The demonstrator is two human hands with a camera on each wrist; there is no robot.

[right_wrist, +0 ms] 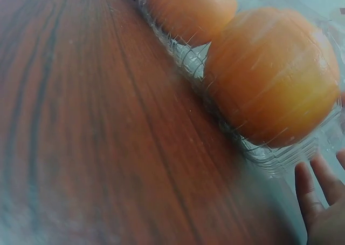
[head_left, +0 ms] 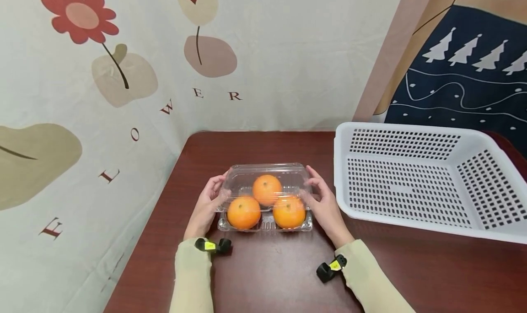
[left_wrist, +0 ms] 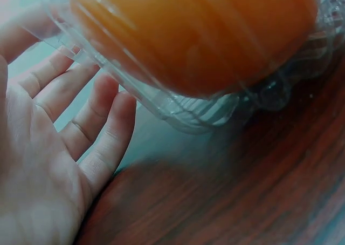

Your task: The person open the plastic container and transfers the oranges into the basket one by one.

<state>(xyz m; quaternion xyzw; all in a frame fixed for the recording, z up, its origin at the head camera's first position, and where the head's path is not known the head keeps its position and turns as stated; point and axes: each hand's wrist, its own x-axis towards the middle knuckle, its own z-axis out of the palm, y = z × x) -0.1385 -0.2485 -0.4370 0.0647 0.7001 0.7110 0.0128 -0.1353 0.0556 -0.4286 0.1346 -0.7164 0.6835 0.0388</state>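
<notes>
A clear plastic clamshell box (head_left: 266, 223) sits on the table with three oranges in it: one orange (head_left: 266, 189) at the back, another orange (head_left: 244, 212) front left, a third orange (head_left: 289, 211) front right. Its clear lid (head_left: 263, 168) is tilted over the fruit, the front edge above the base rim. At the left end my left hand (head_left: 207, 205) holds the lid between thumb and fingers; its lower fingers spread beside the box wall in the left wrist view. My right hand (head_left: 325, 207) holds the lid's right end the same way. Only some of its fingertips show in the right wrist view.
To the right stands a large white perforated plastic basket (head_left: 405, 191), close beside my right hand. All of this is on a dark red-brown wooden table (head_left: 271, 276). Behind the table hangs a pale cloth (head_left: 296, 66) printed with flowers and letters.
</notes>
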